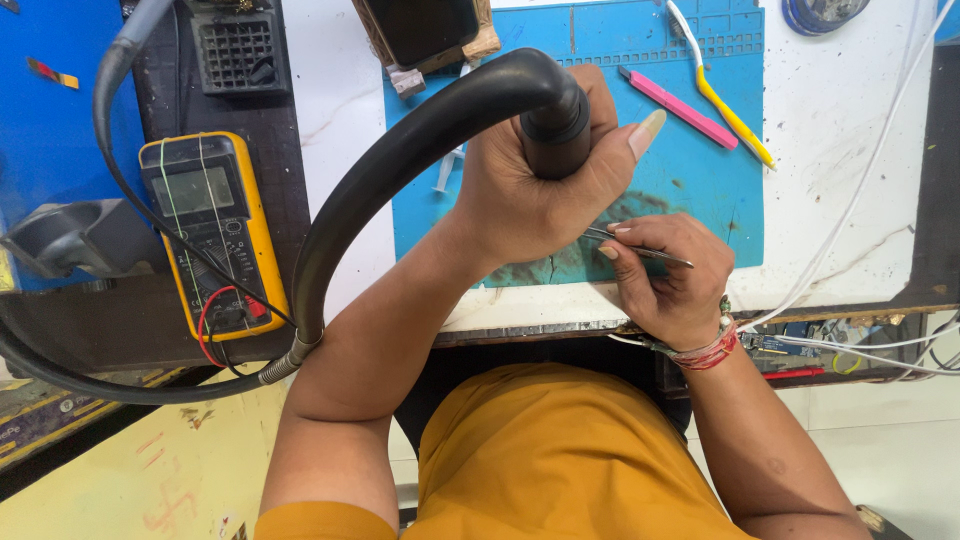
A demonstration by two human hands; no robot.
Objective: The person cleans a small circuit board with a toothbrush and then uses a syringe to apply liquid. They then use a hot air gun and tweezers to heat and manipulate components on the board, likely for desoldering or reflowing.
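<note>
From the head camera, the left hand [535, 190] is wrapped tight around the black handle [553, 135] of a hot air tool. Its fat black hose [400, 165] loops away toward 8 o'clock, so the hand holds it up high to keep the tip pointing down at the blue mat [690, 190]. The tip is hidden under the fist.

The right hand [670, 280] sits at 4 o'clock from the left hand. Its fingers pinch thin metal tweezers [640, 250], low and flat, with the points reaching in under the left hand. What they grip is hidden.

A yellow meter [215, 230] lies on the bench at 9 o'clock. A pink tool [678, 108] and a yellow tool [730, 110] rest at 1 o'clock, out of the way.
</note>
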